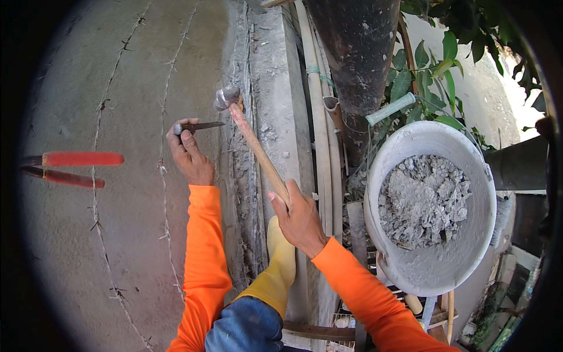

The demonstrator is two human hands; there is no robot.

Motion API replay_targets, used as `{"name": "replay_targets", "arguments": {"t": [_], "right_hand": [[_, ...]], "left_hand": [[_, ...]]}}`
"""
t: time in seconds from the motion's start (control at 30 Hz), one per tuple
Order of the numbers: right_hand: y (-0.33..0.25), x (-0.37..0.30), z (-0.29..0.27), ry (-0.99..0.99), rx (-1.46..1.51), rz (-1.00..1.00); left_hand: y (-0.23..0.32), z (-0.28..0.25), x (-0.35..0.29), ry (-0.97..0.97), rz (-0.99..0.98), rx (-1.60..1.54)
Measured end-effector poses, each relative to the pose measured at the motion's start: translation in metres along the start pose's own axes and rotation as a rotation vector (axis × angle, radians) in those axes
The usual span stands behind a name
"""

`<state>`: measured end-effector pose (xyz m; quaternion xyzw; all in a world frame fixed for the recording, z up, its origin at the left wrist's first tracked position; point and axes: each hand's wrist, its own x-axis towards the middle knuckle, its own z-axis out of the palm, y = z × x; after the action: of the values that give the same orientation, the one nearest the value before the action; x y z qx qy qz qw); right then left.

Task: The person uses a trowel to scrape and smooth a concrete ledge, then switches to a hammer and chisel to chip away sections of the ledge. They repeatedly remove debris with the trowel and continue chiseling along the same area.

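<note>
Sideways chisel point(199, 125), tip rightward, hammer point(252, 141) diagonal

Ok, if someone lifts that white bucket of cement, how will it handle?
The white bucket is probably heavy for its size: grey cement fills much of it. It sits tilted on clutter, so a push might tip it. Its wet-looking smeared wall may be slippery.

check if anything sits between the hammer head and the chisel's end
Nothing visible does. The hammer head is just above and right of the chisel, with only bare wall behind the gap.
</note>
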<state>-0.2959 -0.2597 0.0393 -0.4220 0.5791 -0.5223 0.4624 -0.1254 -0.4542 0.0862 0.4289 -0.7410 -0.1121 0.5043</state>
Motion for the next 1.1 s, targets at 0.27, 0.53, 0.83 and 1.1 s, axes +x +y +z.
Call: {"name": "replay_targets", "arguments": {"t": [0.27, 0.53, 0.83, 1.1], "right_hand": [[0.031, -0.039, -0.009, 0.147, -0.004, 0.040], [0.054, -0.054, -0.011, 0.108, -0.059, 0.164], [0.067, -0.056, 0.001, 0.062, -0.111, 0.180], [0.067, -0.057, 0.004, 0.042, -0.097, 0.193]], "left_hand": [[0.089, 0.029, -0.112, -0.236, 0.072, -0.023], [0.030, 0.012, -0.164, -0.287, 0.076, 0.331], [-0.018, 0.058, -0.188, -0.114, -0.651, -0.011], [-0.046, 0.064, -0.167, 0.307, -1.355, -0.884]]}}
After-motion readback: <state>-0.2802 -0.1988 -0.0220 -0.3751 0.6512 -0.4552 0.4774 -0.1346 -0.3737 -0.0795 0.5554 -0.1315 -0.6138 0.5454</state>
